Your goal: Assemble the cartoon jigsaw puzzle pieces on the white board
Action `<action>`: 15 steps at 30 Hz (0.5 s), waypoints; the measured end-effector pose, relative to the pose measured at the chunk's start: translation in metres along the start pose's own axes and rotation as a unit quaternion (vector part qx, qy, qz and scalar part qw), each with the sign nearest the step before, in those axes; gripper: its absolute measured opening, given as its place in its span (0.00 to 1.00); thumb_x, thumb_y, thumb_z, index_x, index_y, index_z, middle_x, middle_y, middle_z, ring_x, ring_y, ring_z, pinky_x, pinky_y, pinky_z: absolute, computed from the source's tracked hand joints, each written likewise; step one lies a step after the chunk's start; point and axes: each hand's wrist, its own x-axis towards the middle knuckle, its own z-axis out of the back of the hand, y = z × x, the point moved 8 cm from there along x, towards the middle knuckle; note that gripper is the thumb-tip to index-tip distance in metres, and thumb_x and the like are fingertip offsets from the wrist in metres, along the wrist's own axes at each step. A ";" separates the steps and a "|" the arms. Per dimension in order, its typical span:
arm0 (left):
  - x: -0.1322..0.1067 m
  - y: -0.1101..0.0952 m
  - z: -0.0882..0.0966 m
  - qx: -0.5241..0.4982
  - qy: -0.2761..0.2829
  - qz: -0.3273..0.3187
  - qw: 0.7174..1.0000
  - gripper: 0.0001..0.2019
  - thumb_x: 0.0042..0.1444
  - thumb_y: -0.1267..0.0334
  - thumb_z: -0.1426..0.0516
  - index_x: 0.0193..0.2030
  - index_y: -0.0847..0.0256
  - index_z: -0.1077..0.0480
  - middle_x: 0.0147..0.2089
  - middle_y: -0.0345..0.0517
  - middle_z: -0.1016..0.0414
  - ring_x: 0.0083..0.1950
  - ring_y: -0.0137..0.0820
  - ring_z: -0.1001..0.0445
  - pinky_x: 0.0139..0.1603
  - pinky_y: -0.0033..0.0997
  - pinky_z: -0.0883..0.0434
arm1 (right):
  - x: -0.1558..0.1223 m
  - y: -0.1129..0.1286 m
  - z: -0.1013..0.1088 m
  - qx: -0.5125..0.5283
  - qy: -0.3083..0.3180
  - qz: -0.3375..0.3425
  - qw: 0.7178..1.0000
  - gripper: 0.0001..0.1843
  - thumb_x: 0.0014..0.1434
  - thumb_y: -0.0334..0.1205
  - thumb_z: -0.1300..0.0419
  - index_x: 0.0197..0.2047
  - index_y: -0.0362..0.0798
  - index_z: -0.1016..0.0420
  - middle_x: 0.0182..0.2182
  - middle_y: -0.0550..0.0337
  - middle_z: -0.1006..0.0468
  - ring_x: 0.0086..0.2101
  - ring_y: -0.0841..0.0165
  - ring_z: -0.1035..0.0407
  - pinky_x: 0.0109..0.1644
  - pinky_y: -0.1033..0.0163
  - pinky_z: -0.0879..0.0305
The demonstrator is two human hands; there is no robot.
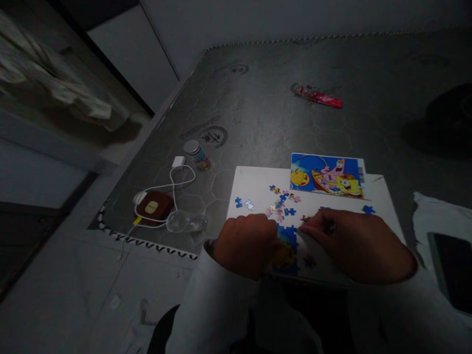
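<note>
My left hand is closed in a fist at the left side of a joined section of jigsaw puzzle, blue with a yellow figure. Its fingertips are hidden under the hand. At the section's upper right edge, the fingers of my right hand are pinched together; whatever sits between them is too dark and small to make out. A small puzzle piece lies just beyond those fingertips. Several loose pieces are heaped on the white board. A dark piece lies below my right hand.
A cartoon picture card lies across the board's far edge. To the left are a small jar, a clear bottle, a brown case and a white cable. A red wrapper lies farther back; a phone is at right.
</note>
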 end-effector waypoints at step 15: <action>-0.009 -0.031 -0.003 0.008 0.006 -0.039 0.999 0.29 0.58 0.60 0.34 0.64 0.55 0.36 0.68 0.51 0.33 0.45 0.41 0.18 0.40 0.42 0.19 | -0.006 -0.023 -0.009 -0.021 0.101 -0.022 0.994 0.08 0.61 0.48 0.37 0.33 0.58 0.20 0.30 0.60 0.17 0.32 0.57 0.23 0.32 0.56 0.38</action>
